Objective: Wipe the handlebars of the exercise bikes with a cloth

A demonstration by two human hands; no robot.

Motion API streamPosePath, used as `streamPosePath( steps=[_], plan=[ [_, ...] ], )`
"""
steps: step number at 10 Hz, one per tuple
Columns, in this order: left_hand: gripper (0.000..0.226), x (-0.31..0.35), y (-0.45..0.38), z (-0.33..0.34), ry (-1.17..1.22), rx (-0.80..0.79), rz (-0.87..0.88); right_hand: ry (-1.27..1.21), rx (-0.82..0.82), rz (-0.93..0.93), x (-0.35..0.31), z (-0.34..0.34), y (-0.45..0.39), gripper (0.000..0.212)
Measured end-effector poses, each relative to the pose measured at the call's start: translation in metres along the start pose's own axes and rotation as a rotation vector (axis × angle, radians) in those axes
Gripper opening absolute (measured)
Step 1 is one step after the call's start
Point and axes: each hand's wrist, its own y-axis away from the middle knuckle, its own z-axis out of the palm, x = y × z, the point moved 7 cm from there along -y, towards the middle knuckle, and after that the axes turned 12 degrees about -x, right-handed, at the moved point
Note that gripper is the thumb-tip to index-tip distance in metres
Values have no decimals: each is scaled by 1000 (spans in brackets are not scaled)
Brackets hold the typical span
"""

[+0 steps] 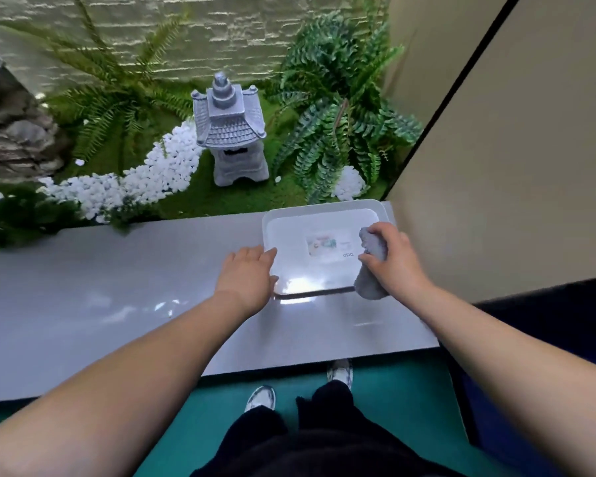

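Observation:
My right hand (398, 258) grips a grey cloth (370, 280) bunched up, held over the right side of a white plastic tray (289, 222). The tray sits on a glossy grey ledge (117, 304) and has a small printed label inside. My left hand (246, 273) rests with straight fingers against the tray's left edge. No exercise bike or handlebar is in view.
Beyond the ledge lies a decorative garden bed with a grey stone pagoda lantern (229, 129), white pebbles (145, 177), ferns (338, 108) and a rock (11, 132). A beige wall panel (513, 166) stands at the right. My feet stand on green flooring (221, 401).

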Motion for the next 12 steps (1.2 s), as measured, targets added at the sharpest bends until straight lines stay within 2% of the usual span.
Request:
streamPosePath(
  steps=[2, 4, 6, 8, 10, 11, 12],
  plan=[
    [60, 24, -48, 14, 62, 18, -107, -24, -78, -44, 24, 2, -66, 38],
    [60, 31, -103, 60, 21, -44, -121, -106, -102, 43, 59, 29, -118, 49],
    [74, 13, -160, 85, -2, -31, -124, -153, -113, 108, 93, 73, -165, 55],
    [81, 4, -181, 107, -8, -76, -139, -191, -102, 75, 100, 114, -184, 46],
    [74, 5, -176, 103, -29, -73, -112, 44, -87, 68, 112, 125, -184, 46],
    [72, 3, -168, 87, -10, -44, -102, 58, -133, 83, 112, 117, -178, 56],
    [69, 0, -155, 69, 12, -49, -101, 142, -187, 76, 101, 102, -158, 55]
  ],
)
